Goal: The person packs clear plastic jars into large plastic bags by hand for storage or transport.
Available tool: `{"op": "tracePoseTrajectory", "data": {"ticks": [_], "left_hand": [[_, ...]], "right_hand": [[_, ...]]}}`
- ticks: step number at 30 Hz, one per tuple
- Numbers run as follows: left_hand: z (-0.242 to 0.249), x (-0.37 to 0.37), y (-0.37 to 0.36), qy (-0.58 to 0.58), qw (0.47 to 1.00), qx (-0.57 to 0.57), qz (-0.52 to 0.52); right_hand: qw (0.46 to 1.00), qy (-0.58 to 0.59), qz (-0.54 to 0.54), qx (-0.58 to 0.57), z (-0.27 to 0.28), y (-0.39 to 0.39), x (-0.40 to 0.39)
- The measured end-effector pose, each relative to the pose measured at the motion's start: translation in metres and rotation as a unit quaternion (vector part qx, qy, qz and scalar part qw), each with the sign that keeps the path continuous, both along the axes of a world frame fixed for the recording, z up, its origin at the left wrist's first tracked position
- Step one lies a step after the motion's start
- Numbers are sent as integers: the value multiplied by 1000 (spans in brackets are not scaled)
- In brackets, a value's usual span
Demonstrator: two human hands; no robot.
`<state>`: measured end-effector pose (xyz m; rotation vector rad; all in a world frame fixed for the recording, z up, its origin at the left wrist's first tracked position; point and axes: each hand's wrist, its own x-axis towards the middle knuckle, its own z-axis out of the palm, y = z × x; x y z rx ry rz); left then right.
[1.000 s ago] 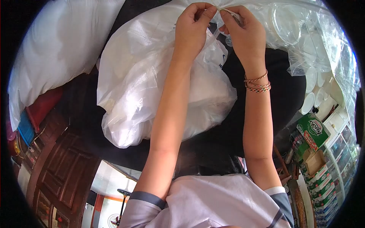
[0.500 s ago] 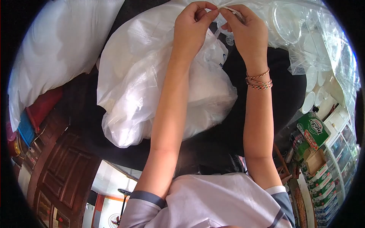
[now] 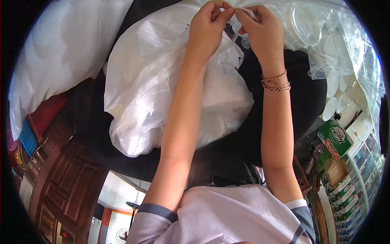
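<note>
Near the top edge, my left hand (image 3: 210,26) and my right hand (image 3: 263,34) meet, thumbs and index fingers pinched together. Between them runs a thin, twisted whitish strip (image 3: 251,14), possibly plastic; its far end is lost in my right fingers. Below my hands lies a large white woven sack (image 3: 134,53) with a crumpled clear plastic bag (image 3: 140,122) over it. Dark printing shows on the white material beside my left wrist. My left forearm crosses above the plastic and hides part of it.
Clear plastic packaging with round white lids (image 3: 304,24) lies at the upper right. Another full white sack (image 3: 61,53) stands at the upper left. Dark cloth (image 3: 300,89) lies beneath. Green boxes (image 3: 334,136) are stacked at right, and a brown wooden door (image 3: 69,183) is lower left.
Both hands stay pinched at nearly the same spot. My right hand has shifted slightly left and my left wrist slightly right. The sack and plastic look almost unchanged.
</note>
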<state>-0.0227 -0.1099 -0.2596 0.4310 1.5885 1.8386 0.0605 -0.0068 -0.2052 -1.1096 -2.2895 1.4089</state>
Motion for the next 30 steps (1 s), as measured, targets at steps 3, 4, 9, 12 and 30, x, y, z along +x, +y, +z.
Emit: {"op": "tracePoseTrajectory", "data": {"ticks": [3, 4, 9, 12, 30], "left_hand": [[-2, 0, 1, -6, 1000, -10, -4], [-2, 0, 1, -17, 1000, -13, -7], [3, 7, -3, -1, 999, -35, 42], [4, 10, -5, -19, 998, -28, 51], [2, 4, 0, 26, 997, -45, 59]], "right_hand": [[999, 35, 10, -38, -1, 6, 1], [997, 49, 12, -51, -2, 6, 2], [987, 93, 58, -119, -11, 11, 4], [987, 38, 88, -128, -5, 16, 2], [996, 59, 23, 66, -4, -14, 2]]}}
